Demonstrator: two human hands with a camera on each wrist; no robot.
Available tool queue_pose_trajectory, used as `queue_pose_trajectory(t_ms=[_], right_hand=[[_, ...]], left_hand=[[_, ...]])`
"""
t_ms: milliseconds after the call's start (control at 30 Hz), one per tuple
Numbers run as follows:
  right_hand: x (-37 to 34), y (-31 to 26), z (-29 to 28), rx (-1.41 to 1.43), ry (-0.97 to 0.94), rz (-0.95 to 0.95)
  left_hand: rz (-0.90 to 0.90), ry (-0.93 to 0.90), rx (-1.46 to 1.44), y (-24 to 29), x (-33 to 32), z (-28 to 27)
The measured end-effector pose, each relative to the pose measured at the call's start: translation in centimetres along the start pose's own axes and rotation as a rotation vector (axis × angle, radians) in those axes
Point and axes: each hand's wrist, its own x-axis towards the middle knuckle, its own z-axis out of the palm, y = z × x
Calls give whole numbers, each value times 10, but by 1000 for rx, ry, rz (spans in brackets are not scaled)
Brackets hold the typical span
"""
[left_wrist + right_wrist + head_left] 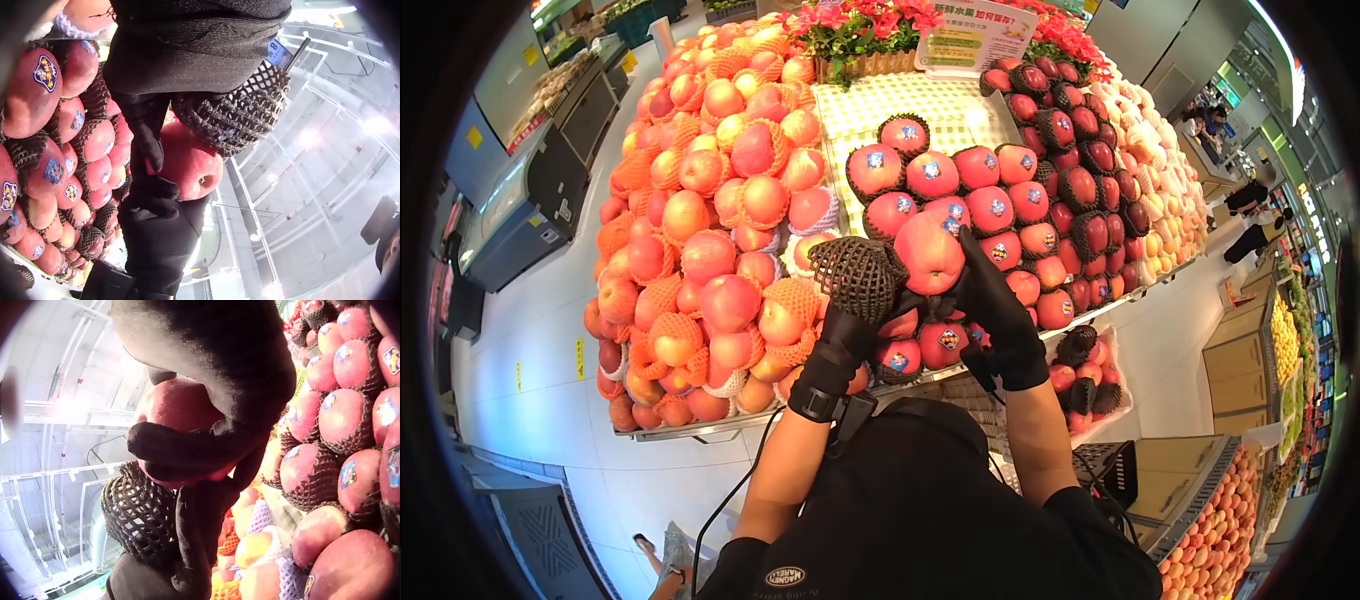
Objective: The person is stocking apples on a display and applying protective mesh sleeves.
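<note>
In the head view, you stand at a fruit-laden worktop with a pale checked cover, wearing black gloves, your right hand curled round a large red apple. The fruit is held up in front of rows of stickered red apples. Just beside it, your left hand holds a black mesh net, which hides most of its fingers. Fruit in orange nets piles up on the left, and red flowers and a printed sign line the far edge.

In the left wrist view, the large apple sits between both your hands, its stem hollow showing. Your right fingers press its side; one left digit reaches down to its edge. The net hangs next to the fruit, light showing through its mesh.

In the right wrist view, your right fingers wrap across the same apple, the net just below. A left digit points up beneath the fruit; how the remaining left fingers grip the net, you cannot tell.
</note>
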Motion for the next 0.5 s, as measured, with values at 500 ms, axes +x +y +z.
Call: queue_pose_trajectory(t_ms=[500], right_hand=[[-10, -5, 16, -420, -23, -313]], left_hand=[[92, 298, 61, -21, -19, -11]])
